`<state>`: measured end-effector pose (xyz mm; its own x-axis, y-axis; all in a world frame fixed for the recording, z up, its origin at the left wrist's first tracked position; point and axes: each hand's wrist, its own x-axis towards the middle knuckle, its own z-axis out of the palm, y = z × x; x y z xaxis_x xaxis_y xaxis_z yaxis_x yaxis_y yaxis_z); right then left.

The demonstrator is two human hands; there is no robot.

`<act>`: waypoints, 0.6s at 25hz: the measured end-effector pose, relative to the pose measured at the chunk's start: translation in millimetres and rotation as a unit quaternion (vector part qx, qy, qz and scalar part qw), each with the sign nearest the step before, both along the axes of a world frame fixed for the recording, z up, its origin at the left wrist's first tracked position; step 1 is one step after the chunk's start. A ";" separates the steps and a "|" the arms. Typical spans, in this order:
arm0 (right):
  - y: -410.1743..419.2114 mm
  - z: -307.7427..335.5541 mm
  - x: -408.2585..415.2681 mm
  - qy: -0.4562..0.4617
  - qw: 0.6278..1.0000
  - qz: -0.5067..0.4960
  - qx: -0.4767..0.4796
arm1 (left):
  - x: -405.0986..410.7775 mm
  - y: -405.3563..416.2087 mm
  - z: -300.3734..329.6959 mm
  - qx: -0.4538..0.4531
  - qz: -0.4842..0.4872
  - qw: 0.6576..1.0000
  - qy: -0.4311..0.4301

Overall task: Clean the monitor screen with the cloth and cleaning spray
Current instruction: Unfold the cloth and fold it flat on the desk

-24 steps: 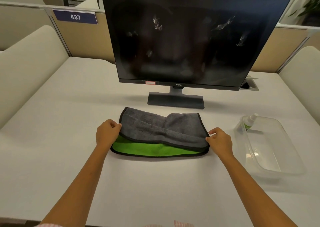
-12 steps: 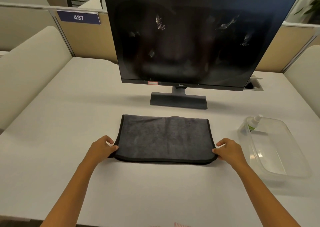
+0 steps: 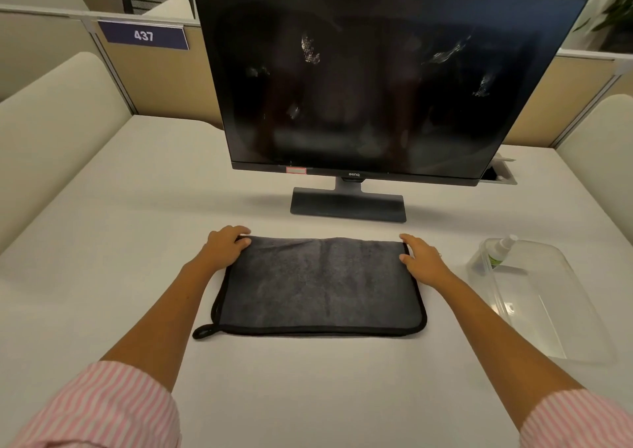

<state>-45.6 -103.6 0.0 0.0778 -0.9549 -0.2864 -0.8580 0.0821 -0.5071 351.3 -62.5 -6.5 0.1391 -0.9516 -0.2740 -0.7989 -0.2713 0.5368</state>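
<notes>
- The worktop (image 3: 102, 242) carried the smeared monitor (image 3: 376, 81) at the back.
- The folded grey cloth (image 3: 318, 286) lay flat before it.
- The left hand (image 3: 224, 246) and right hand (image 3: 423, 259) rested at the cloth's far corners, fingers relaxed.
- The spray bottle (image 3: 500, 252) leaned in a clear tray (image 3: 548, 310) to the right.

One monitor (image 3: 383, 81) is standing at the far side of one white desk (image 3: 137, 242). One grey cloth (image 3: 318, 286) is lying near its base. One spray bottle (image 3: 500, 251) is sitting in one clear plastic tub (image 3: 548, 310) at the right. Two hands are showing: the left hand (image 3: 224, 247) and the right hand (image 3: 423, 259). One numbered sign (image 3: 143, 35) is hanging far left. About four white smears (image 3: 310, 49) are showing on the screen.
</notes>
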 end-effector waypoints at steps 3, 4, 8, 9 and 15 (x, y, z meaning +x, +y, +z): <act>-12.7 -0.6 -1.0 0.054 0.998 0.018 0.009 | 4.5 -6.3 -4.3 0.017 -0.030 0.998 -0.054; -15.3 -0.2 -1.3 0.063 0.998 0.020 0.011 | 6.4 -7.1 -5.0 0.013 -0.025 0.999 -0.039; -18.8 4.0 -3.3 -0.010 1.000 -0.023 0.014 | 13.1 -7.9 -4.3 -0.004 0.057 0.997 0.043; -18.9 5.1 -3.4 -0.031 0.999 -0.043 0.013 | 12.3 -8.3 -5.7 -0.008 0.069 0.997 0.039; -7.6 -2.2 -0.4 -0.049 0.990 -0.132 -0.007 | -6.7 3.2 -13.5 -0.071 0.178 0.981 0.027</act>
<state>-46.0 -111.2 -2.1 -0.1493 -0.9496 -0.2758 -0.7545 0.2897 -0.5890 344.6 -59.2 -20.1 0.4594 -0.8741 -0.1576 -0.6365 -0.4477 0.6280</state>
